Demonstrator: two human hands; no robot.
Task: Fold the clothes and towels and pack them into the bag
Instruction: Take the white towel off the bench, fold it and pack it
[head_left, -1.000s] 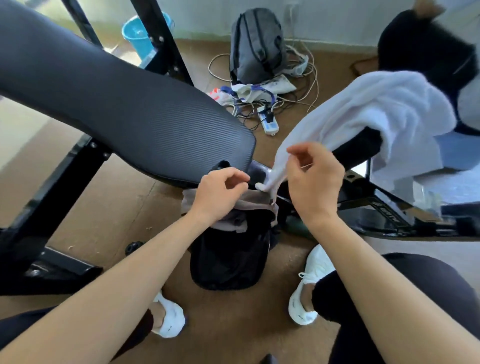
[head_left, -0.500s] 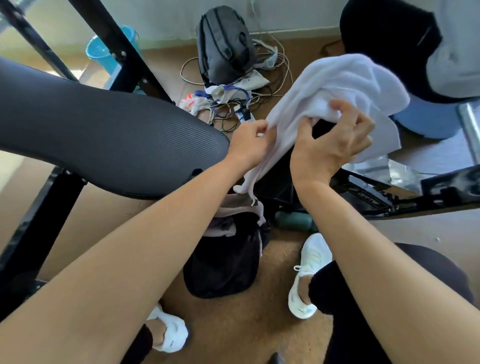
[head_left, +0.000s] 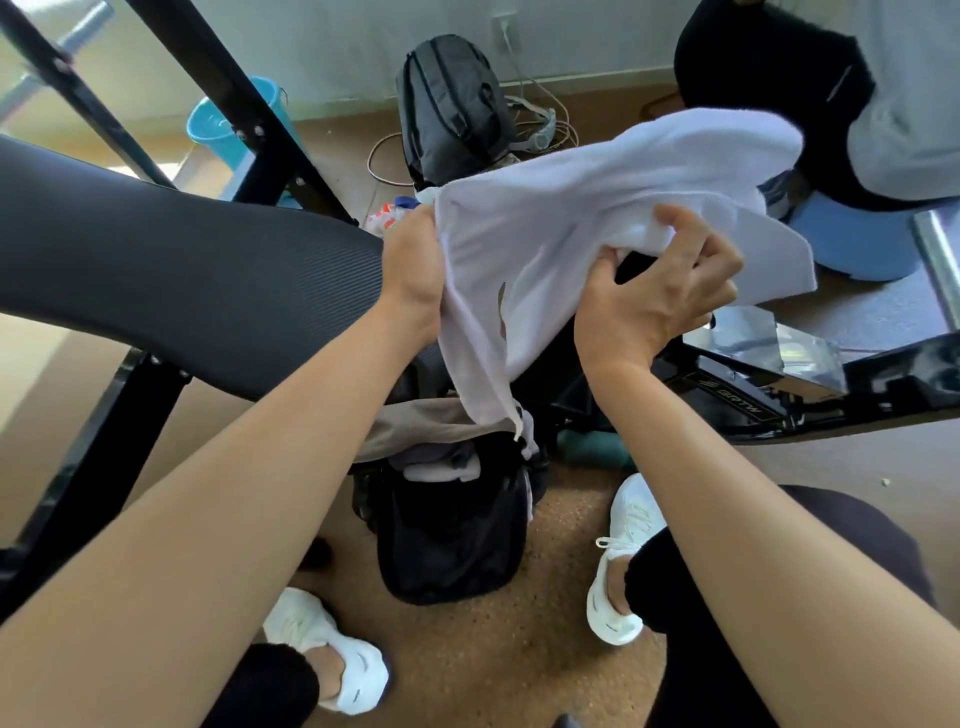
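Note:
A white towel (head_left: 597, 208) hangs in the air at the centre, held up by both hands. My left hand (head_left: 413, 267) grips its left edge, fingers hidden behind the cloth. My right hand (head_left: 657, 296) clutches a bunch of its lower edge from underneath. The towel's loose corner dangles down toward a black bag (head_left: 452, 540) standing open on the floor between my feet. Folded brown and grey clothes (head_left: 431, 441) stick out of the bag's mouth.
A black padded bench (head_left: 182, 280) with a metal frame fills the left side. A grey backpack (head_left: 452, 109), cables and a blue bucket (head_left: 234, 124) lie near the far wall. Another person sits on a blue stool (head_left: 852, 239) at right. A green dumbbell (head_left: 592, 449) rests beside the bag.
Both hands left the bag's mouth and rose with the white towel. My left hand took the towel's left edge and spread it wider; my right hand moved further right under it.

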